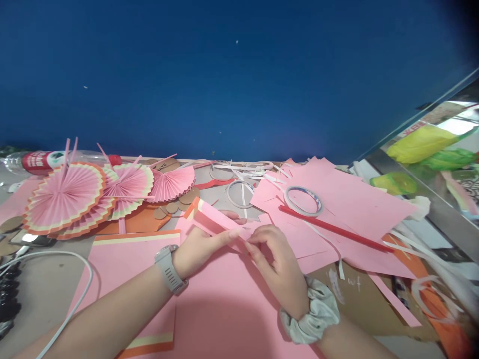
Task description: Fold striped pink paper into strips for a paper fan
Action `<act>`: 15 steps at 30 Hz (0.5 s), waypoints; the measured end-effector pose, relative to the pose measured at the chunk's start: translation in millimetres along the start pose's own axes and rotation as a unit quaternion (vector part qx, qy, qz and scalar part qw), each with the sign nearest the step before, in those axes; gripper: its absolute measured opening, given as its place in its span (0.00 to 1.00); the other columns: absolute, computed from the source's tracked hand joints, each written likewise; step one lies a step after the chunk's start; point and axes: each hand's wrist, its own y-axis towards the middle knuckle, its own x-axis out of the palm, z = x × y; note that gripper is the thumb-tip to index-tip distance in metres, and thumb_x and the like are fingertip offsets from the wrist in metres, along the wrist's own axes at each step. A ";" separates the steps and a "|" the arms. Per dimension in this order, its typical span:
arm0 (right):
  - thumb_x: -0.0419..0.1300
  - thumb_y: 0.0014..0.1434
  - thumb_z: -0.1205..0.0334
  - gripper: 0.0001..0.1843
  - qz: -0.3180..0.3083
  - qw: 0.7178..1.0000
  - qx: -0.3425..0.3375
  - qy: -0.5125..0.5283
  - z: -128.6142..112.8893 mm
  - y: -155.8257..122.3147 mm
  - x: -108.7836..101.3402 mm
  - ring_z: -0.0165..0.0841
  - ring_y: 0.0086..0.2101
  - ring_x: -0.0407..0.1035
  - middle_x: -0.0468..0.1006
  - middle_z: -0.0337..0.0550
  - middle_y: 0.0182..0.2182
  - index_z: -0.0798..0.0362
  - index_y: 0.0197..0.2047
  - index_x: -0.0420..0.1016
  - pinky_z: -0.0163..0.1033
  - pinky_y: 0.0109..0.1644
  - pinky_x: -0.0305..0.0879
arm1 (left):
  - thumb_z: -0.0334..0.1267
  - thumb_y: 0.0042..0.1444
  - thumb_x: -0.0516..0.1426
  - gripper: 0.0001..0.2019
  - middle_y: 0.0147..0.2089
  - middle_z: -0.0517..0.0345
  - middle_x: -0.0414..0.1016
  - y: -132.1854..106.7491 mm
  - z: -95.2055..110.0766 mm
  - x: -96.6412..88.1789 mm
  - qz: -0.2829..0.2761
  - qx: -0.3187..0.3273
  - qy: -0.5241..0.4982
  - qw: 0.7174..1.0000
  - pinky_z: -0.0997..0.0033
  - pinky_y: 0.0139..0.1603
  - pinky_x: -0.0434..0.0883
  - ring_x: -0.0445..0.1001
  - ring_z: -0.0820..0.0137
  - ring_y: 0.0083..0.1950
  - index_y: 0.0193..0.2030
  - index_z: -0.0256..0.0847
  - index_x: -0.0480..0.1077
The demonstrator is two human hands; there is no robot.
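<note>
Between my hands is a folded pink paper strip [215,217] with a yellow and orange edge at its far left end. My left hand [204,247] grips it along its length, thumb on top and fingers behind. At the near right end, the fingertips of my right hand [279,264] pinch the paper. Under both hands lies a large pink sheet [224,309]. To the left is another pink sheet with orange and yellow borders [138,269], partly hidden by my left forearm.
Pleated paper fans [65,197] stand at the left beside a plastic bottle [48,162]. Cardboard discs [172,207] lie behind my hands. Tape rolls [303,201], a red strip [333,229] and stacked pink sheets [359,199] lie right. A white cable [88,264] crosses the left side. A blue partition [224,85] rises behind.
</note>
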 end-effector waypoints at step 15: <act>0.50 0.63 0.55 0.10 -0.085 0.980 0.136 0.115 0.9 9.3 -0.2 0.33 0.36 0.68 0.72 0.40 0.34 0.51 0.34 0.65 0.40 0.45 0.62 | 0.44 0.58 0.53 0.13 0.47 0.49 0.76 2.1 4.2 1.3 0.017 0.016 0.026 0.999 0.57 0.54 0.65 0.71 0.58 0.51 0.41 0.38 0.74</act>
